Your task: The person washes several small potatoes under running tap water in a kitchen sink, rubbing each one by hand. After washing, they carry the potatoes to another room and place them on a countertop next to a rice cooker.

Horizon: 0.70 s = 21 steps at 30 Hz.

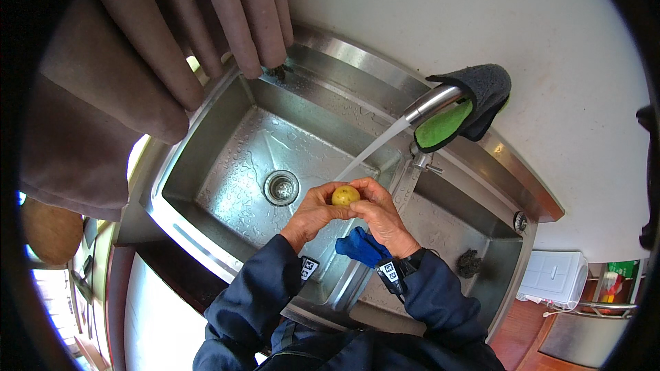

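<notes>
A small round yellow fruit or potato (345, 196) with dark specks is held between both hands over the double-bowl stainless steel sink. My left hand (318, 210) grips it from the left, and my right hand (377, 211) touches its right side with fingers curled round. Just beyond the hands, water runs from the faucet (432, 104) down into the left bowl; where it lands is partly hidden by my left hand. A blue cloth (362, 247) lies below my right hand, near the divider between the bowls.
A grey and green towel (469, 105) hangs over the faucet. The left bowl has a drain (281, 188). A dark scouring pad (468, 263) lies in the right bowl. Brown curtain fabric (242, 10) hangs at upper left. A white lidded container (553, 278) stands right of the sink.
</notes>
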Available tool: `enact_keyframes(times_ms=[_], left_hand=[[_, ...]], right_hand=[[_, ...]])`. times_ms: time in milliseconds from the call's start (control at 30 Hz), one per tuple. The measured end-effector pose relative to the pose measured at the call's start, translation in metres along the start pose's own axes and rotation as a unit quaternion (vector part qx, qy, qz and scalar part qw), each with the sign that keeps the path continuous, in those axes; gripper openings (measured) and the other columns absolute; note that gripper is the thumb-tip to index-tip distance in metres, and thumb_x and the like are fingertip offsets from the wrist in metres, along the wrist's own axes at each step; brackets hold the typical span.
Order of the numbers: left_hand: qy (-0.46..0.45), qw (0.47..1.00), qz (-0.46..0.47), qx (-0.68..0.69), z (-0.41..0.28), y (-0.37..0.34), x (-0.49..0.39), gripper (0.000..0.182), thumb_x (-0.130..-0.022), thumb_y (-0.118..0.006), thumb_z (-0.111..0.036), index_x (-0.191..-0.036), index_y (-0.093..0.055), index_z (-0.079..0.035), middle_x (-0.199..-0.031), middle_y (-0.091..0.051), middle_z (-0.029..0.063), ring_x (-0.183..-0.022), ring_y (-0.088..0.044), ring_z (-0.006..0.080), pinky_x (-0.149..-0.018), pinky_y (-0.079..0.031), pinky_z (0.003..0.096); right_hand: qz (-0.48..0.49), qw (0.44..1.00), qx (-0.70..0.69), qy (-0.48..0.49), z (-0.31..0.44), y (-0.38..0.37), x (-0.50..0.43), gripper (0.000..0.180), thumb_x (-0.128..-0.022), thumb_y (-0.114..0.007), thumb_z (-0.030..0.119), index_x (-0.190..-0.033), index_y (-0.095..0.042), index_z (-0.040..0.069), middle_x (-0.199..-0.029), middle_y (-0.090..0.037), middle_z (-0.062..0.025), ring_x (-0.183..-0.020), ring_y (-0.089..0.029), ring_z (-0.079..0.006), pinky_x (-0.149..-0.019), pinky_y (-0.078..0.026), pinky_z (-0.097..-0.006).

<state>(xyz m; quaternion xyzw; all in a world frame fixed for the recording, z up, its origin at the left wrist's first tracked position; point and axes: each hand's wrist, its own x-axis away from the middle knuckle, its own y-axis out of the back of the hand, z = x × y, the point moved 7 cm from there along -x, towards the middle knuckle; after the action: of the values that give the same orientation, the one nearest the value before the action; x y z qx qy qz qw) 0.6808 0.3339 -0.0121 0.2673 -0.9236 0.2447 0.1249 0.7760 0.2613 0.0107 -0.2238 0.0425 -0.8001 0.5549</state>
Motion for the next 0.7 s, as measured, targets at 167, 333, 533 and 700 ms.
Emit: enact_keyframes(times_ms=[167, 333, 533, 700], left_hand=[[-0.001, 1.0, -0.006, 0.006, -0.0006, 0.0002, 0.0002, 0.056, -0.071, -0.079, 0.003, -0.123, -0.058, 0.001, -0.109, -0.065, 0.0089, -0.099, -0.063, 0.0178, -0.09, -0.052, 0.029], [-0.041, 0.998, -0.005, -0.055, -0.0058, -0.0044, 0.0025, 0.058, -0.072, -0.081, -0.002, -0.125, -0.059, -0.001, -0.112, -0.065, 0.0084, -0.101, -0.062, 0.0166, -0.09, -0.051, 0.0285], [-0.082, 0.991, -0.007, -0.102, -0.0078, -0.0064, 0.0007, 0.06, -0.071, -0.083, -0.005, -0.126, -0.06, -0.002, -0.117, -0.064, 0.0089, -0.105, -0.06, 0.0156, -0.093, -0.049, 0.0282], [-0.089, 0.991, -0.007, -0.101, -0.0064, -0.0046, 0.0006, 0.058, -0.071, -0.082, -0.002, -0.125, -0.06, -0.003, -0.121, -0.063, 0.0088, -0.108, -0.059, 0.0165, -0.095, -0.048, 0.0284]], right_hand=[[-0.013, 0.999, -0.03, -0.009, -0.0031, -0.0003, -0.0002, 0.033, -0.082, -0.063, 0.009, -0.112, -0.052, 0.001, -0.103, -0.058, -0.0085, -0.094, -0.058, -0.015, -0.082, -0.049, -0.0284], [-0.032, 0.999, -0.035, 0.009, -0.0027, 0.0, -0.0013, 0.032, -0.079, -0.067, 0.008, -0.107, -0.051, 0.004, -0.1, -0.058, -0.0068, -0.094, -0.057, -0.0139, -0.082, -0.048, -0.0277], [-0.027, 0.998, -0.057, 0.022, 0.0011, -0.0012, -0.0021, 0.027, -0.079, -0.065, 0.005, -0.1, -0.049, 0.006, -0.099, -0.057, -0.0059, -0.094, -0.055, -0.014, -0.084, -0.046, -0.0283], [-0.027, 0.996, -0.078, 0.028, -0.0018, -0.0034, -0.0032, 0.024, -0.079, -0.063, 0.005, -0.097, -0.048, 0.007, -0.1, -0.057, -0.0056, -0.092, -0.055, -0.0138, -0.084, -0.045, -0.028]])
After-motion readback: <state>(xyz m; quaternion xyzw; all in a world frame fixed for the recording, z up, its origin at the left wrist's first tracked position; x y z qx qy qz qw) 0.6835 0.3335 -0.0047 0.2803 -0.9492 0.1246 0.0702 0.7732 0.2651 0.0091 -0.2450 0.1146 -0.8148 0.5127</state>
